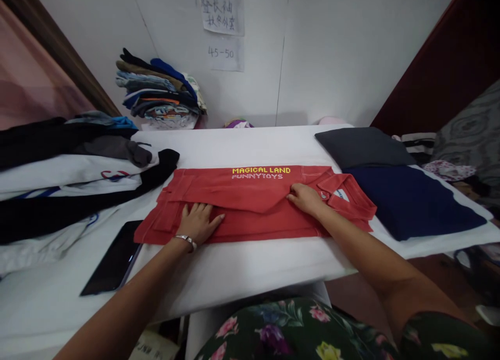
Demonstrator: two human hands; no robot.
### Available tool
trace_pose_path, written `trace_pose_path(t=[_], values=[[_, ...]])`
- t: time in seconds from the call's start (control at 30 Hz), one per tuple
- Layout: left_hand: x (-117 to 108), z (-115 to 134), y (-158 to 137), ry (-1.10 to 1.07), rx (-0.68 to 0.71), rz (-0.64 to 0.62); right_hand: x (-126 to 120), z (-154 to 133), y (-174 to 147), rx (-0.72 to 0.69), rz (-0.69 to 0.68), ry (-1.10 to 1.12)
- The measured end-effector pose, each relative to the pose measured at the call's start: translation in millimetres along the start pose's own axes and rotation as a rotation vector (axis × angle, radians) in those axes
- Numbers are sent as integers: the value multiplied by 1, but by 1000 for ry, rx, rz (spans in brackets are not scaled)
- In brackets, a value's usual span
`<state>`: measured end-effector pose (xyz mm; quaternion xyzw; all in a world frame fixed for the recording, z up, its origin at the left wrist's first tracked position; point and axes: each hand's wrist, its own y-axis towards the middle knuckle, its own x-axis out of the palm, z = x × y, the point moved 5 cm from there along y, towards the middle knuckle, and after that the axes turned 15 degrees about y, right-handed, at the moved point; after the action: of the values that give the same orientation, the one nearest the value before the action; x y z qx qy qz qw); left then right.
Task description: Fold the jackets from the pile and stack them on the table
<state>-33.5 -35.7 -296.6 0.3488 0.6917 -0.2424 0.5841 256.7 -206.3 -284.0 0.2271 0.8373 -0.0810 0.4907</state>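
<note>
A red collared jacket (pixel 242 227) lies across the white table, folded into a long strip with its collar to the right. Yellow and white lettering runs along its far side, and a sleeve (pixel 234 193) is laid lengthwise over the body. My left hand (pixel 198 222) rests flat near the hem end, thumb spread, fingertips at the sleeve's near edge and partly hidden by it. Close to the collar, my right hand (pixel 307 198) pinches the red cloth between thumb and fingers. A silver bracelet circles my left wrist.
On the right lie a folded dark grey garment (pixel 365 146) and a navy one (pixel 414 201). Loose clothes (pixel 70 167) heap up at left, beside a dark phone (pixel 113 258). A tall stack of folded clothes (pixel 160 89) stands against the wall, near paper notes (pixel 222 11).
</note>
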Motion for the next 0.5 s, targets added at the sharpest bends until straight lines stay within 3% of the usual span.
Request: trace_pose_path(t=[0.13, 0.3, 0.5], values=[[0, -3, 0, 5, -28, 36, 2, 9, 2, -29, 99, 91], [3, -2, 2, 51, -22, -34, 10, 13, 2, 14, 65, 3], [0, 1, -4, 43, -34, 4, 7, 13, 1, -19, 116, -2]])
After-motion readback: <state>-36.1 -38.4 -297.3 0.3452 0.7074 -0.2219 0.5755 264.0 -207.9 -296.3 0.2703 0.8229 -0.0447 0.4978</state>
